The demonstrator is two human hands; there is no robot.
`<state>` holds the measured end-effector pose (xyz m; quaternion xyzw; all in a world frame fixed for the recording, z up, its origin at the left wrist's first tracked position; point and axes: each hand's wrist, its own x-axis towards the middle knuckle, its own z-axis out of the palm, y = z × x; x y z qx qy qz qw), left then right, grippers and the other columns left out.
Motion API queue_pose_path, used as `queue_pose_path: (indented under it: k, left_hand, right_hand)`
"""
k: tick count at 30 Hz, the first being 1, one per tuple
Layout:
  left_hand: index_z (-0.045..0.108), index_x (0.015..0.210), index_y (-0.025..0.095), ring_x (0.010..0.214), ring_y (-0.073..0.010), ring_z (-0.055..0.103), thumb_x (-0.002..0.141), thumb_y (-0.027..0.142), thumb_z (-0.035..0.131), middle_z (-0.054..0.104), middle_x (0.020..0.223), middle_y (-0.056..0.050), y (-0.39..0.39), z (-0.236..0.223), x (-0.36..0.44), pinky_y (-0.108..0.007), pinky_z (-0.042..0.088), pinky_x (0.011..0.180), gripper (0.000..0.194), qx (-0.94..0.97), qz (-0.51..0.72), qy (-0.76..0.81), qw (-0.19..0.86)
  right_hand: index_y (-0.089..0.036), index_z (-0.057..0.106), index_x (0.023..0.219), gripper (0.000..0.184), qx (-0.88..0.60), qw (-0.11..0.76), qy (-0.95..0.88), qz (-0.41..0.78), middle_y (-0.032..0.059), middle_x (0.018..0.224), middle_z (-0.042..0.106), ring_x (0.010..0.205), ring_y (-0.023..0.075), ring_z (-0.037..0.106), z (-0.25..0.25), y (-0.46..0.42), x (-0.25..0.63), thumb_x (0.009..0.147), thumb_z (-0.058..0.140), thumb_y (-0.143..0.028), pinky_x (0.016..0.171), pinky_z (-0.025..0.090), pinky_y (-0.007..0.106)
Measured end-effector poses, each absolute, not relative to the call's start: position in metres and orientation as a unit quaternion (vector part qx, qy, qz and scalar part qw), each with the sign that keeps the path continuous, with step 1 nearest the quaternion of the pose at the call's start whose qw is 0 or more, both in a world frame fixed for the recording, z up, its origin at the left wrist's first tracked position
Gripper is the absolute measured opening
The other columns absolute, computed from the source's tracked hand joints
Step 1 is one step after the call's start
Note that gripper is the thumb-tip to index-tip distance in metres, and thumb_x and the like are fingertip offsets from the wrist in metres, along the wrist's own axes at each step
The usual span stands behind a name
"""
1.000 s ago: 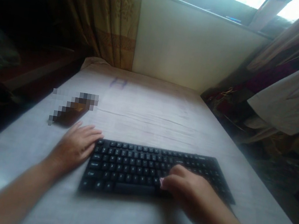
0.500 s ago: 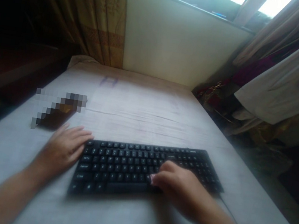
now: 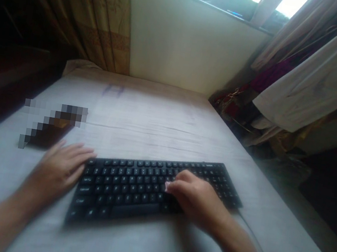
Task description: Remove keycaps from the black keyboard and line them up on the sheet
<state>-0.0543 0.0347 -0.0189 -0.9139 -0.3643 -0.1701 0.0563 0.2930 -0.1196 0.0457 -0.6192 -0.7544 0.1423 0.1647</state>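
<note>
A black keyboard (image 3: 133,186) with white-marked keys lies at a slight slant on a pale sheet. My left hand (image 3: 61,166) rests flat at its left end, fingers stretched out, the fingertips touching the upper left corner. Over the right-middle keys, my right hand (image 3: 194,194) is closed in a pinch. A small pinkish-white wad (image 3: 167,186), like tissue or cloth, pokes out between thumb and fingers; most of it is hidden in the hand.
A dark, partly pixelated flat object (image 3: 51,131) lies beyond my left hand. The keyboard's cable (image 3: 260,243) runs off to the lower right. A curtain (image 3: 104,26) hangs at the back left, and cloths (image 3: 317,77) hang at the right beyond the bed's edge.
My right hand has slid a little away from me across the keys with the pinkish-white wad. My left hand stays at the keyboard's left end. The whole view has shifted slightly.
</note>
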Motion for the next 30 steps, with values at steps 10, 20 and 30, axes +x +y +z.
queue_pose_path:
  k: [10, 20, 30]
  left_hand:
    - [0.065, 0.116, 0.023, 0.116, -0.0314, 0.061, 0.089, 0.031, 0.04, 0.072, 0.118, -0.009, 0.036, -0.015, -0.054, -0.056, 0.032, 0.108, 0.037, -0.914, -0.15, -0.374, 0.054]
    - [0.068, 0.111, 0.019, 0.115, -0.0315, 0.062, 0.09, 0.033, 0.037, 0.073, 0.116, -0.009, 0.037, -0.013, -0.053, -0.056, 0.033, 0.106, 0.04, -0.914, -0.136, -0.377, 0.069]
    - [0.07, 0.109, 0.022, 0.112, -0.0325, 0.063, 0.088, 0.034, 0.035, 0.074, 0.114, -0.009, 0.039, -0.014, -0.054, -0.057, 0.035, 0.105, 0.042, -0.913, -0.142, -0.376, 0.071]
  right_hand:
    - [-0.024, 0.075, 0.088, 0.02, -0.593, 0.142, -0.761, 0.222, 0.0013, 0.085, 0.064, 0.071, 0.0106, 0.061, 0.062, -0.128, 0.305, 0.093, 0.056, -0.025, 0.067, 0.046, 0.02]
    - [-0.023, 0.075, 0.092, 0.018, -0.632, 0.146, -0.739, 0.18, 0.0033, 0.088, 0.065, 0.074, 0.0126, 0.062, 0.054, -0.124, 0.313, 0.09, 0.057, -0.019, 0.069, 0.046, 0.022]
    - [-0.022, 0.076, 0.085, 0.018, -0.609, 0.15, -0.73, 0.27, 0.002, 0.083, 0.066, 0.074, 0.0119, 0.063, 0.063, -0.132, 0.326, 0.087, 0.059, -0.018, 0.069, 0.047, 0.022]
